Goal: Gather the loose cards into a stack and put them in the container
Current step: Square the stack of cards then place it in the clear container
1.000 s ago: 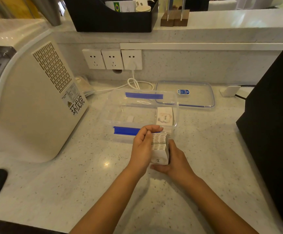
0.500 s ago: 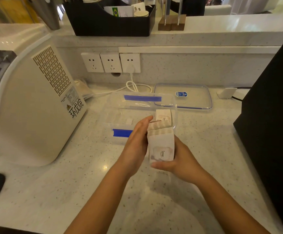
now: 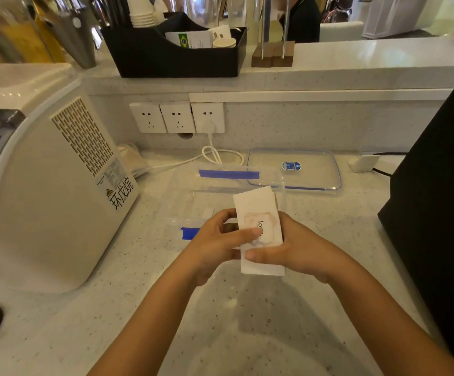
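Note:
A stack of white cards (image 3: 258, 213) with a pink picture and the word "love" on its top face is held flat between both hands, over the near right part of the clear plastic container (image 3: 187, 204). My left hand (image 3: 215, 245) grips the stack's left side, thumb on the top card. My right hand (image 3: 299, 248) holds the right side and underside, thumb across the near end. The container has blue clips and stands open on the counter. Whatever lies in the container under the stack is hidden.
The container's clear lid (image 3: 296, 169) lies behind it to the right. A white appliance (image 3: 57, 185) stands at the left, a black box (image 3: 442, 199) at the right. Wall sockets (image 3: 177, 118) with a white cable (image 3: 217, 156) are behind.
The stack has turned from standing on edge to lying flat with its face up, and both hands have carried it forward over the container's near right part.

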